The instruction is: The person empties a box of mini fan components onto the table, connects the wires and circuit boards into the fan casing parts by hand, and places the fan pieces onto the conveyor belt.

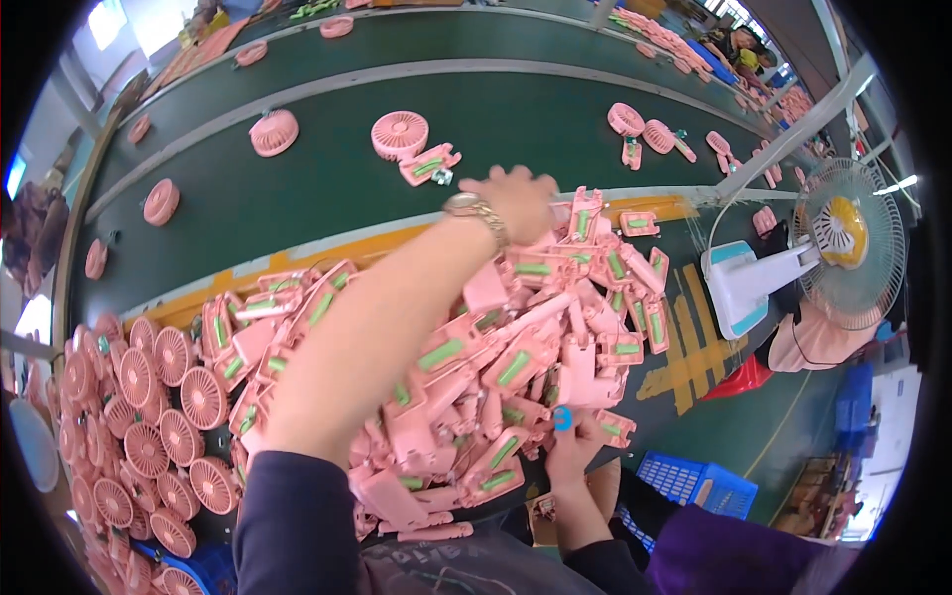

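Over the far edge of a heap of pink fan handle casings (516, 367) is my left hand (513, 201), a gold watch (474, 205) on its wrist. Its fingers look spread, slightly blurred, and their tips are hidden. A pink casing with a green board (428, 165) lies just beyond, on the belt. My right hand (575, 448) is closed at the heap's near right edge, with something blue (563, 417) on the thumb or a finger. Beside it sits another pink casing (616, 428); what the fingers grip, if anything, is hidden.
Round pink fan heads (144, 449) are piled at left. A green conveyor belt (317, 188) crosses beyond the heap, carrying scattered fan parts. A white-based desk fan (736, 288) stands at right. A blue basket (694, 484) is below right, near a person in purple (734, 550).
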The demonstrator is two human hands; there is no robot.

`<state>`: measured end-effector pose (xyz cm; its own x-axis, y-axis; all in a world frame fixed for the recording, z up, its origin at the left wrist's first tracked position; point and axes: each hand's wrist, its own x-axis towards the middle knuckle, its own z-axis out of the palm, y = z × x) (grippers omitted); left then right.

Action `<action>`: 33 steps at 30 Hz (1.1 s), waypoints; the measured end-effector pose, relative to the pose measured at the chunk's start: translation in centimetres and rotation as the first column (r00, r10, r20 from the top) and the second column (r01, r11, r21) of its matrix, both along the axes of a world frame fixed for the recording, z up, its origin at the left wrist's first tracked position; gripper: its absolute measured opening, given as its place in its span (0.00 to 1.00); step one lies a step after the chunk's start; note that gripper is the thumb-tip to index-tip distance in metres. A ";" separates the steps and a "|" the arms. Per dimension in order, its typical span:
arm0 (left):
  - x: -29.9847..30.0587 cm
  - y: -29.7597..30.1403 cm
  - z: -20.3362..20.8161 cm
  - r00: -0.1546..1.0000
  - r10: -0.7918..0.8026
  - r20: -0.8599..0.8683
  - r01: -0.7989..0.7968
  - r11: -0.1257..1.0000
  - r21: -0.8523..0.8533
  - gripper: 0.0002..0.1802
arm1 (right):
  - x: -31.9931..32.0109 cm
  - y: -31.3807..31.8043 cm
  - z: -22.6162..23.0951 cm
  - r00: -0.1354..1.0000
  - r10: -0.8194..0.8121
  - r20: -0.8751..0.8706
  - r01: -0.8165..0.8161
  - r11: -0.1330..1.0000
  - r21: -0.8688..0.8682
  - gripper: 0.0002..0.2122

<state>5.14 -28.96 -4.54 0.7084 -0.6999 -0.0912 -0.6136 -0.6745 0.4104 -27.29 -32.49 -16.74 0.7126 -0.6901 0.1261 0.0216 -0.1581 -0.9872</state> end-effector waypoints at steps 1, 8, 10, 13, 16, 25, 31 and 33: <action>-0.4 -1.7 -0.9 1.000 0.008 -0.017 -0.008 1.000 -0.010 0.26 | 0.5 0.7 1.2 1.000 0.023 -0.013 -0.024 0.987 -0.161 0.11; -2.2 -8.7 -4.9 0.980 -0.055 -0.191 0.061 0.998 0.025 0.29 | -2.2 -1.9 4.5 0.920 -0.385 -0.080 0.169 0.571 -0.803 0.17; -3.3 -8.9 -6.1 0.978 -0.157 -0.138 0.141 0.983 -0.116 0.29 | -2.3 -2.8 3.7 0.852 -0.330 -0.405 0.038 0.812 -0.582 0.27; -6.4 -8.7 -4.8 0.963 -0.222 -0.151 0.231 0.972 0.042 0.28 | 0.8 -4.4 3.4 0.907 -0.230 -0.353 -0.063 0.755 -0.653 0.28; -6.2 -8.8 -4.4 0.942 -0.235 -0.239 0.251 0.967 0.038 0.27 | 2.9 -6.9 1.1 0.969 -0.196 -0.151 0.086 0.839 -0.538 0.28; -8.1 12.9 11.8 0.852 -0.410 0.326 0.492 0.840 -0.230 0.18 | 0.1 -7.2 3.2 0.922 -0.365 0.131 0.347 0.624 -0.700 0.19; -18.8 33.6 8.2 0.846 0.361 0.392 -0.292 0.930 -0.226 0.24 | -2.7 5.0 7.0 0.629 0.659 -0.412 -0.611 0.092 -0.787 0.18; -25.1 35.6 2.3 0.794 0.473 0.382 -0.424 0.881 -0.210 0.27 | -0.5 7.7 5.9 0.553 0.738 -0.386 -0.498 -0.079 -0.864 0.16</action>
<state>-19.92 6.65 -2.22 0.8986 -0.2822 0.3361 -0.3805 -0.8824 0.2766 -27.81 -24.74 -10.84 0.6534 0.6651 0.3615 0.7502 -0.6328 -0.1915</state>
